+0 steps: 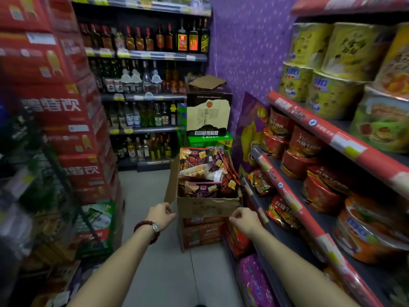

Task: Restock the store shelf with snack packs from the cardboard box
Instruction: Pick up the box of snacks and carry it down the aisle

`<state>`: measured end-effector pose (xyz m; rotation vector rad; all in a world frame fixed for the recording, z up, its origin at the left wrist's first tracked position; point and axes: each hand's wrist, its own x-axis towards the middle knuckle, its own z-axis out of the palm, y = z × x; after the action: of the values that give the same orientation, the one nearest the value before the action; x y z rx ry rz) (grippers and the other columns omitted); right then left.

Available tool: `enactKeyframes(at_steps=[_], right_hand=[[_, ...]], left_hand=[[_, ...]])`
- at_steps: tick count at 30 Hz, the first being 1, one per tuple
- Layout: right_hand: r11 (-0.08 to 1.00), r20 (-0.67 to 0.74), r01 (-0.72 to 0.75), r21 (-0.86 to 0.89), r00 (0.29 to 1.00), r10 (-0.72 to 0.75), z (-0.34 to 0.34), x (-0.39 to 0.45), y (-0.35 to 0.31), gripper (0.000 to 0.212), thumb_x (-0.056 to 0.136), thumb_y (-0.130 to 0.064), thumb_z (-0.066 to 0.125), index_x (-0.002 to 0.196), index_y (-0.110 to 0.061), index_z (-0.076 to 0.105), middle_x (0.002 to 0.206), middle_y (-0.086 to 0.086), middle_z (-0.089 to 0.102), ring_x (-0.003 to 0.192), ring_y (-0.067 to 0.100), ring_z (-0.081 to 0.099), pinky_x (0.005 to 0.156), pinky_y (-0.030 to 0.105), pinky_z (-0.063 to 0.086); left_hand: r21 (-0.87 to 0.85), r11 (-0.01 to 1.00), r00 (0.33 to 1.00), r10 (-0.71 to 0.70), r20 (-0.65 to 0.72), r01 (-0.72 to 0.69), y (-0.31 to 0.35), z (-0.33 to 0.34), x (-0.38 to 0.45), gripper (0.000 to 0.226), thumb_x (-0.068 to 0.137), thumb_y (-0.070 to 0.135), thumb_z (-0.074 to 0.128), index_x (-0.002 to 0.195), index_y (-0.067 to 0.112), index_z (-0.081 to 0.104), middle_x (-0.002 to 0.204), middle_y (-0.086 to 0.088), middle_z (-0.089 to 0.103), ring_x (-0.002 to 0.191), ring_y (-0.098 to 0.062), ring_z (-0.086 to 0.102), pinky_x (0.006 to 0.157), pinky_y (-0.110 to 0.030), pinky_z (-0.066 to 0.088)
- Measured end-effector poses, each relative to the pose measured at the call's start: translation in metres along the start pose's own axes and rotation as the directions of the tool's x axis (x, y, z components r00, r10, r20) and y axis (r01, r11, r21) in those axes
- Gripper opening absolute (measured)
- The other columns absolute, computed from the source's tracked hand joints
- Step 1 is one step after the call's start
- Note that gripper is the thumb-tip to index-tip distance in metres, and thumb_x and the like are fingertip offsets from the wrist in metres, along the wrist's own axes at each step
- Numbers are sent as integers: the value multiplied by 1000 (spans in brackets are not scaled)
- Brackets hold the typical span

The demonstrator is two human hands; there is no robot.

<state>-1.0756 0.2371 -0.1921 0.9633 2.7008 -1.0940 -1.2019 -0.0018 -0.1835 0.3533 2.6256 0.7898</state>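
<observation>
Your left hand (161, 214) and right hand (245, 219) hang loosely curled, holding nothing, just short of the brown cardboard box (208, 206). Glossy crinkled snack packs (204, 173) fill it; the shelf (287, 196) runs alongside at right.

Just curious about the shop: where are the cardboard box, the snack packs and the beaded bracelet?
cardboard box (207, 207): head view, front wall.
snack packs (203, 187): head view, front pack's face.
beaded bracelet (141, 224): head view, beads on left wrist.

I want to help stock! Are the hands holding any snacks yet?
No. The left hand and right hand hold nothing, fingers loosely curled near the cardboard box; snack packs remain inside.
</observation>
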Motion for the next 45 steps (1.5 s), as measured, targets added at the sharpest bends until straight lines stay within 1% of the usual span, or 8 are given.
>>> enactKeyframes(at_steps=[10, 20, 25, 31, 36, 39, 42, 45], right_hand=[[989, -84, -88, 119, 992, 98, -3, 188, -18, 21, 88, -29, 66, 98, -11, 61, 104, 15, 69, 98, 31, 62, 81, 33, 46], [969, -195, -226, 97, 951, 241, 6, 271, 13, 68, 80, -38, 74, 133, -7, 47, 128, 22, 54, 119, 40, 51, 99, 44, 45], [901, -197, -272, 337, 916, 350, 20, 281, 37, 91, 72, -34, 83, 143, -5, 33, 139, 18, 50, 130, 38, 46, 104, 49, 41], [870, -154, -249, 427, 927, 341, 40, 296, 52, 78, 73, -29, 83, 137, -8, 45, 126, 11, 60, 119, 33, 56, 99, 42, 43], [814, -121, -219, 538, 936, 332, 48, 315, 66, 58, 76, -32, 80, 126, -13, 57, 111, 4, 65, 106, 23, 59, 91, 36, 47], [788, -118, -196, 584, 939, 322, 48, 326, 72, 42, 74, -38, 80, 109, -20, 66, 100, 2, 70, 103, 27, 64, 98, 46, 48], [781, -94, -203, 590, 944, 317, 53, 334, 78, 36, 73, -27, 83, 101, -19, 62, 92, 3, 66, 96, 28, 62, 96, 45, 49], [806, -55, -231, 545, 949, 310, 59, 339, 83, 55, 62, -27, 89, 107, -6, 66, 106, 13, 69, 96, 33, 66, 89, 48, 54]], left_hand=[[-89, 987, 991, -129, 27, 131, 18, -12, 160, 34, 91, 26, 58, 121, 10, 55, 116, -10, 63, 105, -24, 59, 85, -30, 47], [-109, 973, 969, -186, 166, 205, -3, 28, 271, 64, 82, 39, 66, 134, 12, 42, 128, -12, 56, 114, -29, 55, 95, -38, 48], [-180, 947, 949, -225, 222, 267, -50, 81, 336, 98, 62, 63, 67, 143, 21, 30, 138, -11, 47, 122, -31, 50, 100, -46, 45], [-207, 940, 954, -232, 190, 270, -45, 90, 336, 115, 50, 82, 52, 146, 25, 23, 147, -14, 36, 130, -36, 40, 105, -49, 38], [-322, 893, 939, -241, 245, 313, -39, 101, 332, 96, 75, 66, 58, 150, 25, 13, 148, -11, 38, 130, -35, 41, 106, -43, 36], [-412, 861, 947, -207, 247, 296, -37, 107, 332, 77, 80, 62, 56, 144, 30, 26, 135, -8, 53, 122, -34, 49, 98, -37, 39], [-453, 854, 961, -172, 219, 256, -46, 118, 340, 94, 56, 84, 49, 135, 35, 39, 127, -2, 60, 117, -30, 54, 101, -40, 42], [-450, 867, 968, -125, 217, 212, -53, 123, 346, 88, 60, 82, 49, 133, 35, 42, 125, 0, 62, 117, -29, 56, 101, -43, 43]])
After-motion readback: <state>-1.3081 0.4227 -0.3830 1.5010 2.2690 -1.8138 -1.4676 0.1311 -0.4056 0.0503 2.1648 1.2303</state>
